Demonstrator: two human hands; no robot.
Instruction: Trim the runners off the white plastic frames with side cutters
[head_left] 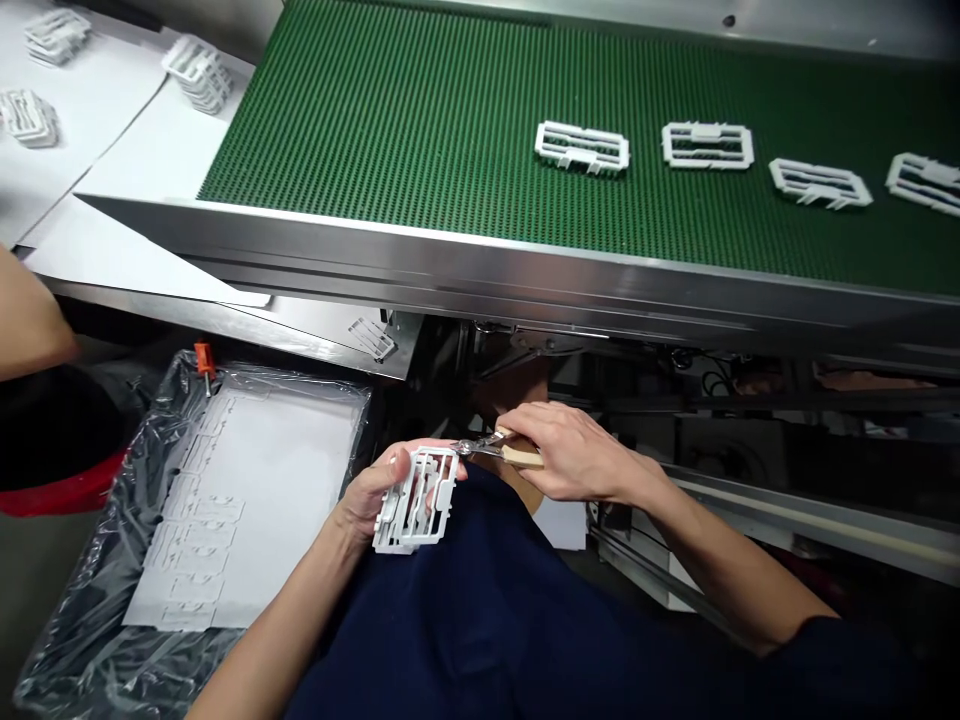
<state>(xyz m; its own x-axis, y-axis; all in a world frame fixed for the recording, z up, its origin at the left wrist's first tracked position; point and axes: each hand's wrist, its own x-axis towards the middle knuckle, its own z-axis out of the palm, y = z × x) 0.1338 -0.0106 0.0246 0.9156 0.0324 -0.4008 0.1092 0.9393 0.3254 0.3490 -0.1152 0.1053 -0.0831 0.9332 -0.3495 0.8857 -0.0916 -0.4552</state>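
My left hand is closed around white slotted plastic frames, at least two of them overlapping, held above my dark blue clothing. My right hand grips pliers-like cutters with pale handles. The tip of the cutters touches or nearly touches the upper right corner of the held frames, beside my left fingertips. Whether the jaws are closed on the plastic is too small to tell.
A green conveyor belt with a metal side rail crosses ahead, carrying several white frames. Stacked frames stand at the upper left. A plastic-lined bin holds sheets and frames at lower left. Another person's arm enters at left.
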